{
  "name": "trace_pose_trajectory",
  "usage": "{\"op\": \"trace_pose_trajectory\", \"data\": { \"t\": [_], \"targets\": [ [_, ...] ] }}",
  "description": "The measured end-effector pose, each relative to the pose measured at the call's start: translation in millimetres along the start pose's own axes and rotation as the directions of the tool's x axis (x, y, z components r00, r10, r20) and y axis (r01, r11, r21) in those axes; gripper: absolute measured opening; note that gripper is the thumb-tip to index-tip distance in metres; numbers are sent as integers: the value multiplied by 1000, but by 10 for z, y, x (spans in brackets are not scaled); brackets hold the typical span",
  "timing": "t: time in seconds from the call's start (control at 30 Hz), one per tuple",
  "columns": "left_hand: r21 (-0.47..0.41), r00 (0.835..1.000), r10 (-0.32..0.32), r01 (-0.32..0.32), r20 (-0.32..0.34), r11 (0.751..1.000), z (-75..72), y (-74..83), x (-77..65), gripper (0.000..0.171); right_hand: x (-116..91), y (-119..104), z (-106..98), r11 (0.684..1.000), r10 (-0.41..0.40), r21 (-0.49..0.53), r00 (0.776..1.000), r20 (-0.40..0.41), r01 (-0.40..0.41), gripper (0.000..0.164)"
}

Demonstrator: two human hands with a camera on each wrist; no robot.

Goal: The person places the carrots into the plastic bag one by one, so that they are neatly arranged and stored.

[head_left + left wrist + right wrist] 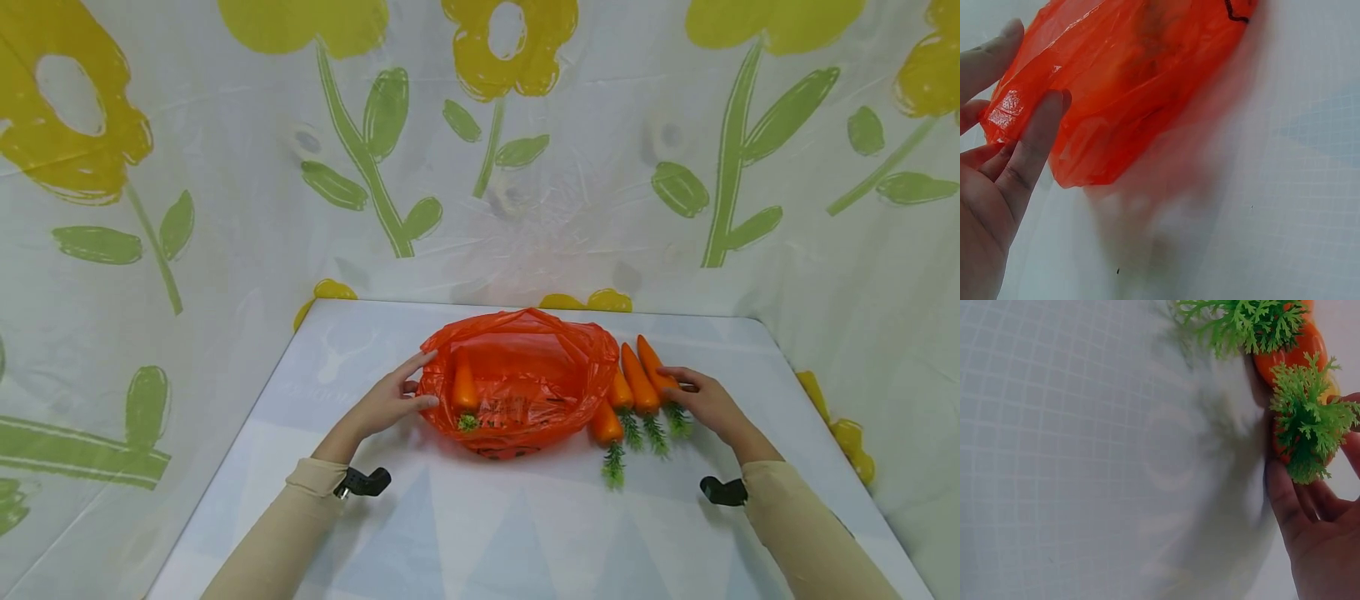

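Observation:
A red plastic bag (517, 433) lies on the table with its mouth spread wide, and one orange carrot (465, 387) with a green tuft is inside. My left hand (386, 404) holds the bag's left side between thumb and fingers; in the left wrist view the thin film bulges between the fingers of that hand (997, 181). Several carrots (639, 383) with leafy tops lie against the bag's right side. My right hand (708, 406) grips the rightmost carrot (654, 367) near its leafy end. In the right wrist view, green leaves (1310, 419) partly cover that grip.
The white table (480, 525) has pale blue triangles along its near side. A curtain (555, 167) with yellow flowers and green leaves hangs behind the table and at both sides. Black straps with small devices (363, 482) sit on both wrists.

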State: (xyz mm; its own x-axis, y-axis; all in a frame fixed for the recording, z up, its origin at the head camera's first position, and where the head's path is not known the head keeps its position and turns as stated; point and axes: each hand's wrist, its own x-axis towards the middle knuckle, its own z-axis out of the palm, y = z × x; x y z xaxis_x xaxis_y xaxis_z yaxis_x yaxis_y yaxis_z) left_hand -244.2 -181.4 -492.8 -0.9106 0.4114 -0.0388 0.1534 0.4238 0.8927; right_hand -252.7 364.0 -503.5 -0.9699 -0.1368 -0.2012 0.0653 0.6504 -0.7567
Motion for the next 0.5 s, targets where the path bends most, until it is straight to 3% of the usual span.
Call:
{"op": "trace_pose_trajectory", "data": {
  "t": [0.5],
  "targets": [
    [-34,999,-38,37,-11,999,3,25,-25,84,0,60,27,999,-29,-35,999,-26,28,60]
  ]
}}
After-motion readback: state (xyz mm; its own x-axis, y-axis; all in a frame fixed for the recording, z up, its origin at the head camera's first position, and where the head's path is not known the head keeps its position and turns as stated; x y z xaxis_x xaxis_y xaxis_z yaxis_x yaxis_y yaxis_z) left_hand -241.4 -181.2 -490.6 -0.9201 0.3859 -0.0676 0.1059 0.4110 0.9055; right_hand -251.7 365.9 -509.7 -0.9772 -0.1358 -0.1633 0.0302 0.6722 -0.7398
